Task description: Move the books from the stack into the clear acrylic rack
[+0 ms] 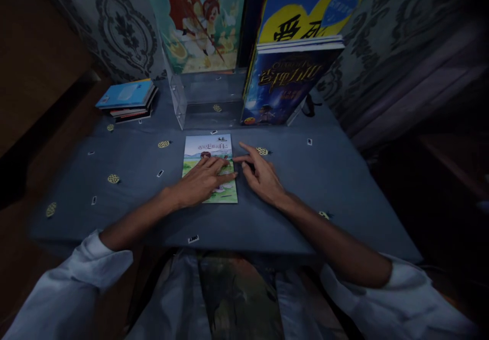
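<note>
A thin picture book (225,195) with a green and pale blue cover lies closed on the table in front of me. My left hand (204,179) rests flat across the middle of its cover, fingers stretched out, hiding part of the picture. Just beyond the book's right edge is my right hand (262,174), its fingers apart and nothing held in them. The tip of one right finger comes close to that edge; whether it touches I cannot tell.
Behind the book stands a clear acrylic rack (206,93) with an illustrated green book (194,24) and a dark blue book (280,85). Several books form a stack (128,98) at the back left. A patterned grey-blue cloth covers the table (133,182).
</note>
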Available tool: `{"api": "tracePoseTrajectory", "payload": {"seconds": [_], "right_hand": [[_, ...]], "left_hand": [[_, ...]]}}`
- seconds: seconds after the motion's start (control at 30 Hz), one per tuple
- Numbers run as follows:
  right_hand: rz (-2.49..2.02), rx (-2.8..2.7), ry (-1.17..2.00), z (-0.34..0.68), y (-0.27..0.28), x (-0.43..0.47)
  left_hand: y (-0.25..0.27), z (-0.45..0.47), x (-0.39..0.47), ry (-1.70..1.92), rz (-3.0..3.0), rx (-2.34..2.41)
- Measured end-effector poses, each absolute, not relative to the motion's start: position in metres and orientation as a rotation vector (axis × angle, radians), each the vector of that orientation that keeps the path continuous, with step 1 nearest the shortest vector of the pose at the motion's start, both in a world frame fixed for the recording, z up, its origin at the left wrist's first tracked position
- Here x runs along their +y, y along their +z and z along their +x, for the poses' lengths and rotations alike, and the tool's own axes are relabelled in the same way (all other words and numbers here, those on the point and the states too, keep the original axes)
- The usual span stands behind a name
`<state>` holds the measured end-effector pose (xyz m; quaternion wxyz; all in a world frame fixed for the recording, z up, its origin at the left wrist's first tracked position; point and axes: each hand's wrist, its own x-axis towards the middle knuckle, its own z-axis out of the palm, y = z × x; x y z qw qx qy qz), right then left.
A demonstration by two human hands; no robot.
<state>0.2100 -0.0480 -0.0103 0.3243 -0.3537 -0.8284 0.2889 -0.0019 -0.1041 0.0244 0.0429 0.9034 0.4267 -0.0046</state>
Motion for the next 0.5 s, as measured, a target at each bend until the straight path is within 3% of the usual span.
{"api": "tracePoseTrajectory", "payload": {"seconds": [0.5], "right_hand": [[-0.755,-2.281,0.71,0.21,-0.018,-0.044]], "left_hand": [[0.023,0.006,-0.16,0.07,2.758,1.205]]}}
